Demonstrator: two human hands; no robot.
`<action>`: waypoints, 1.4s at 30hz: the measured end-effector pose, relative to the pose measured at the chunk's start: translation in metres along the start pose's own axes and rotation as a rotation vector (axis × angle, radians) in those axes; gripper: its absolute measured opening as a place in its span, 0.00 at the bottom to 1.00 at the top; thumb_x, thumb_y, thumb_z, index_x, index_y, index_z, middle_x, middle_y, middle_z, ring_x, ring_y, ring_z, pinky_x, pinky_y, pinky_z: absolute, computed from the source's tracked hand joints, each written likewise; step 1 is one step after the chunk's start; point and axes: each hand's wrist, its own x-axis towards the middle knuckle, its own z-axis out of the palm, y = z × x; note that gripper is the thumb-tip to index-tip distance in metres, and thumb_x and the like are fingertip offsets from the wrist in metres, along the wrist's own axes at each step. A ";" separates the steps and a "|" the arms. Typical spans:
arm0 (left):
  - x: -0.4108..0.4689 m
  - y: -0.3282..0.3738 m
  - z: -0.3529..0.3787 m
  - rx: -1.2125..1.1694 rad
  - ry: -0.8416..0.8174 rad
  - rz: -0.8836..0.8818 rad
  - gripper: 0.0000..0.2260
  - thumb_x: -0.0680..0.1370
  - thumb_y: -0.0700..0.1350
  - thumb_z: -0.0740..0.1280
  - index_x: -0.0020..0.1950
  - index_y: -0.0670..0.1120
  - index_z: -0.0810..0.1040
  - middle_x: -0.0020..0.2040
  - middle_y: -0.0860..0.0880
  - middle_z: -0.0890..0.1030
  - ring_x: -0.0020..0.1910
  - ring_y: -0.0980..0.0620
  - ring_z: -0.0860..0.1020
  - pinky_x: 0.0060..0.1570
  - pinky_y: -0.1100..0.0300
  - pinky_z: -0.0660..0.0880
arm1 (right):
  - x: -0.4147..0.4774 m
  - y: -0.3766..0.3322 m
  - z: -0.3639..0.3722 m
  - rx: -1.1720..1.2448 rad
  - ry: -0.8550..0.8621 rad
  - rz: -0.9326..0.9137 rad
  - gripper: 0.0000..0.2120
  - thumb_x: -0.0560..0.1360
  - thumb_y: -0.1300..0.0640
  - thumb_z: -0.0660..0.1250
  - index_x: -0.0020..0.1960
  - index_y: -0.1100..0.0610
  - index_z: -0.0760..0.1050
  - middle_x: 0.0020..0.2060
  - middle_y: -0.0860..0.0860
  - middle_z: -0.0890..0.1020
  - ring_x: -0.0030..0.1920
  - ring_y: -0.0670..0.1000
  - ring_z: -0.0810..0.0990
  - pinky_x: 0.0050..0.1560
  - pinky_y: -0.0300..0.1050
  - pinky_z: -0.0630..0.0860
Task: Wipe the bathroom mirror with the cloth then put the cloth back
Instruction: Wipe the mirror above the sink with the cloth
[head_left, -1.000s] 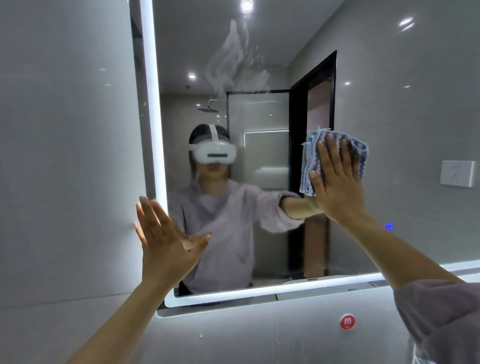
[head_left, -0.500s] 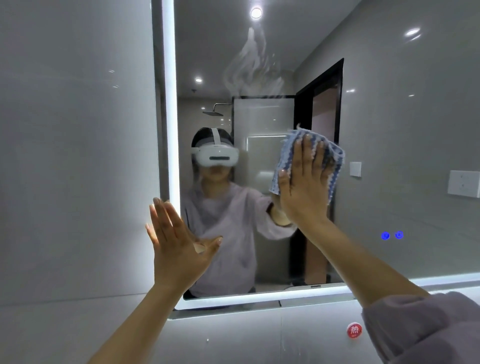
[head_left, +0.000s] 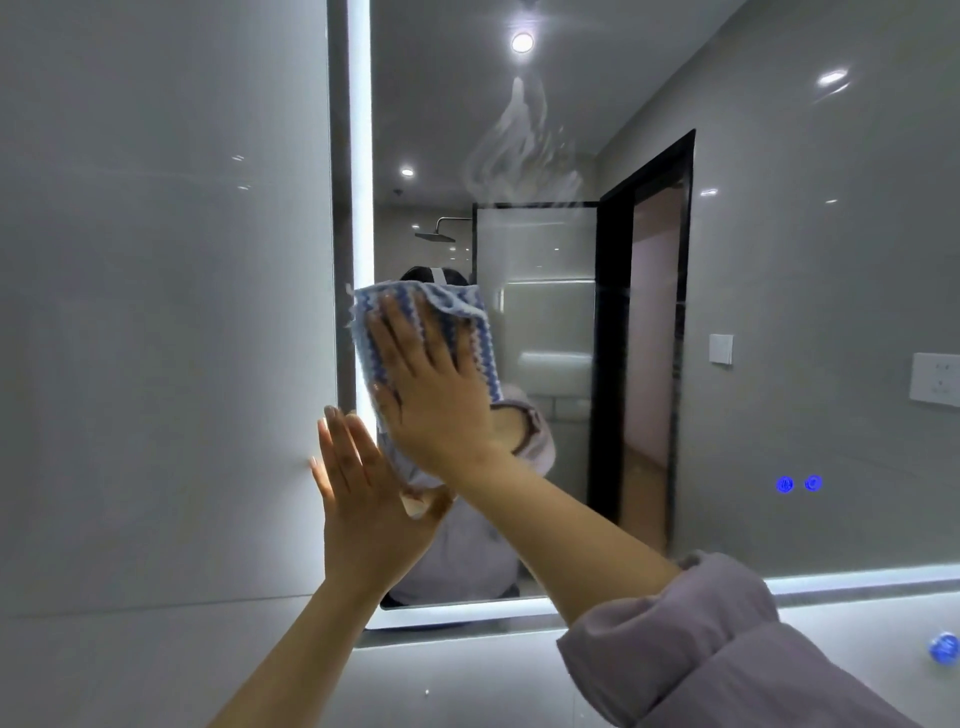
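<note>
- The right hand (head_left: 436, 400) has slid the blue striped cloth (head_left: 457, 304) across the mirror (head_left: 753, 322) to its left edge. Flat fingers press it on the glass.
- The left hand (head_left: 363, 509) stays flat by that edge, holding nothing.
- I think the streaks (head_left: 519, 150) up high still need wiping.

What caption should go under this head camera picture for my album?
Right hand presses the blue cloth on the mirror; left hand rests flat at its edge.
</note>
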 end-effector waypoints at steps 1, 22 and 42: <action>0.001 0.000 -0.001 0.010 -0.003 0.001 0.54 0.68 0.75 0.51 0.76 0.34 0.48 0.76 0.34 0.50 0.76 0.35 0.51 0.69 0.35 0.61 | 0.002 -0.005 0.001 -0.004 -0.024 -0.036 0.29 0.83 0.46 0.46 0.78 0.54 0.39 0.79 0.52 0.42 0.77 0.56 0.36 0.71 0.55 0.24; 0.000 -0.004 0.002 -0.104 -0.016 0.016 0.53 0.66 0.78 0.49 0.76 0.45 0.32 0.77 0.43 0.35 0.77 0.41 0.40 0.72 0.36 0.51 | -0.045 0.131 -0.009 -0.076 0.075 0.176 0.29 0.82 0.42 0.42 0.78 0.51 0.38 0.78 0.49 0.40 0.78 0.53 0.39 0.76 0.58 0.38; -0.001 -0.002 0.001 -0.078 -0.006 0.013 0.53 0.66 0.74 0.53 0.76 0.40 0.36 0.76 0.43 0.35 0.77 0.40 0.40 0.73 0.37 0.50 | -0.120 0.230 -0.013 -0.039 0.156 0.766 0.33 0.78 0.44 0.37 0.78 0.60 0.46 0.78 0.57 0.50 0.78 0.59 0.46 0.76 0.57 0.39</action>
